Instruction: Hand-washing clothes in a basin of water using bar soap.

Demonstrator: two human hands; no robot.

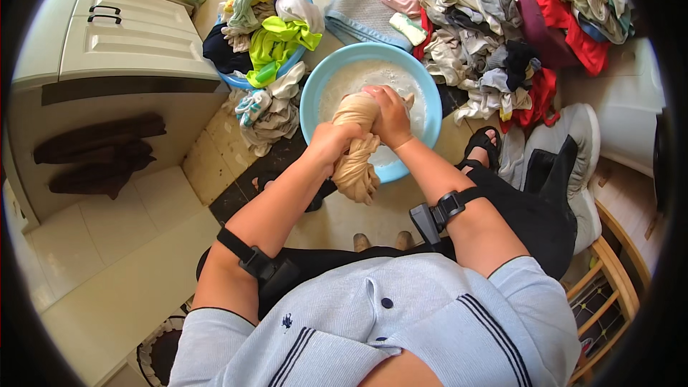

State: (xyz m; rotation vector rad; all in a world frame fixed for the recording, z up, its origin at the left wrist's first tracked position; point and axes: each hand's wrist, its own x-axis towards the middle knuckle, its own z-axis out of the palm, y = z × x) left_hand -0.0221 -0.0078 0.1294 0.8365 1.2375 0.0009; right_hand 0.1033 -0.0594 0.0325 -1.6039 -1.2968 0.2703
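A light blue plastic basin (310, 98) on the floor before me holds cloudy, sudsy water (344, 81). Both my hands grip a twisted beige cloth garment (359, 169) over the near part of the basin. My left hand (337, 142) closes around its middle, and its bunched lower end hangs past the near rim. My right hand (388, 115) is clasped on the upper part, farther over the water; some of its fingers are hidden by the cloth. A white-and-green bar, perhaps soap (408, 28), lies beyond the basin beside a grey-blue towel (357, 8).
Clothes fill a blue tub (234, 79) at the far left, with a grey cloth heap (274, 118) nearer. A large clothes pile (473, 43) lies right. A white cabinet (129, 37) stands left; a wooden chair frame (618, 279) is at lower right. My sandalled foot (482, 145) is beside the basin.
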